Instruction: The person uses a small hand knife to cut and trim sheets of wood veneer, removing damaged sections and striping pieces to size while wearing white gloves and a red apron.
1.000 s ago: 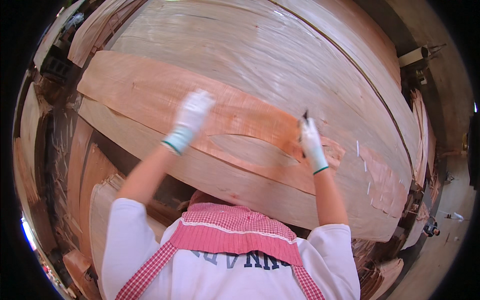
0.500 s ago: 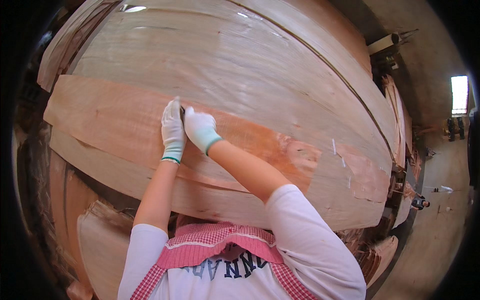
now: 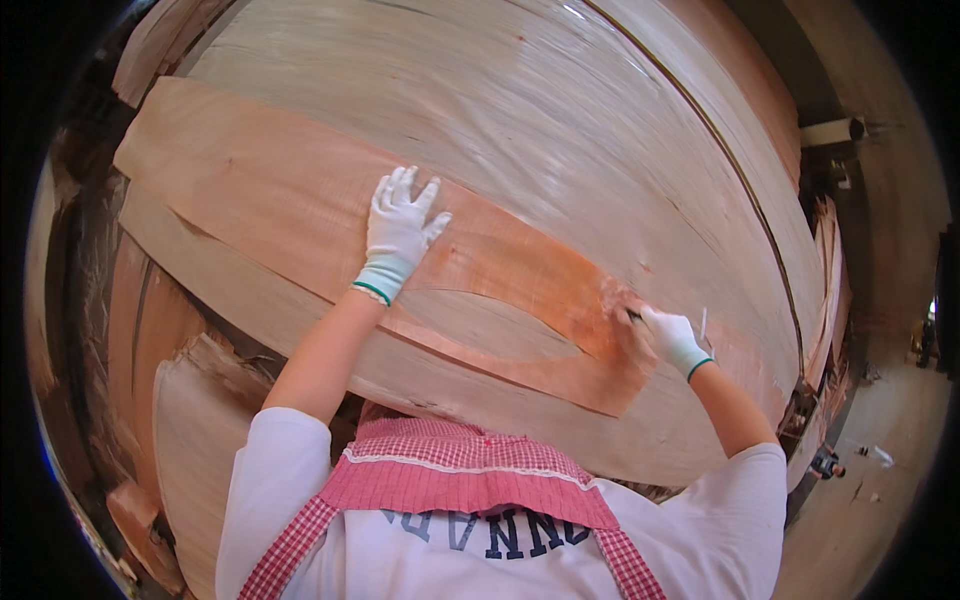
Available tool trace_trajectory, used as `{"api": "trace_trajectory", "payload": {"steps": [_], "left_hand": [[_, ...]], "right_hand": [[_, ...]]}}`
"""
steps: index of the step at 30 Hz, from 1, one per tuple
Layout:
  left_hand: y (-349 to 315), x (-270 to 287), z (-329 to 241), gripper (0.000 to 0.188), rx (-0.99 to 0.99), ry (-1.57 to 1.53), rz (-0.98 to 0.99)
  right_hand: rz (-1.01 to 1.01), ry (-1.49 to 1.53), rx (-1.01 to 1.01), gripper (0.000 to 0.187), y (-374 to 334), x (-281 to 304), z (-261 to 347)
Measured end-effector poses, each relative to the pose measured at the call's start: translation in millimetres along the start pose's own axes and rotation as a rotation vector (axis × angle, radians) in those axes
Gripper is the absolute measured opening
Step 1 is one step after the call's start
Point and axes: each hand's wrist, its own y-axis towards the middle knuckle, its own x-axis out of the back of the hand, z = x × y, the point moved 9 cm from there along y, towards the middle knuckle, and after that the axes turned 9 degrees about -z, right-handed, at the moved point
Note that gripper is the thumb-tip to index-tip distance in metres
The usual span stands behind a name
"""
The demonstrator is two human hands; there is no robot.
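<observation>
A long strip of reddish-brown wood veneer (image 3: 290, 170) lies slantwise across a larger pale veneer sheet (image 3: 500, 110). My left hand (image 3: 398, 228), in a white glove with a green cuff edge, lies flat on the strip's middle, fingers spread. At the strip's right end, my gloved right hand (image 3: 672, 338) is closed around a small dark tool (image 3: 633, 315). Its tip is at the veneer, but the hand hides most of it, so I cannot make out its kind. Between the hands, a long oval gap in the strip shows pale wood beneath.
Rough-edged veneer sheets (image 3: 195, 440) are stacked lower left. A dark curved seam (image 3: 720, 150) runs along the pale surface's far right side. More veneer (image 3: 825, 270) stands by the right edge, beside the floor (image 3: 860, 500). A pale tube (image 3: 832, 132) sits at upper right.
My hands were together at the strip's middle. The right has moved far right with the dark tool; the left has flattened out with its fingers spread. The oval gap has come into view.
</observation>
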Motion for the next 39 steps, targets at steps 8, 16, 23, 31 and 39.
{"api": "trace_trajectory", "payload": {"steps": [8,16,23,31,39], "left_hand": [[10,11,-3,0.082,0.101,-0.326,-0.034],[0,-1,2,0.064,-0.004,-0.041,-0.008],[1,0,-5,0.066,0.004,0.000,0.034],[-1,1,-52,0.014,-0.304,0.259,0.072],[-32,15,-59,0.026,-0.294,0.175,-0.055]], "right_hand": [[-0.440,-0.021,0.458,0.015,228,82,278],[-0.449,0.023,-0.225,0.023,29,-18,84],[-0.772,0.488,-0.464,0.023,-51,-13,39],[-0.452,0.543,-0.528,0.031,29,-9,-2],[-0.569,0.450,-0.535,0.031,16,-3,5]]}}
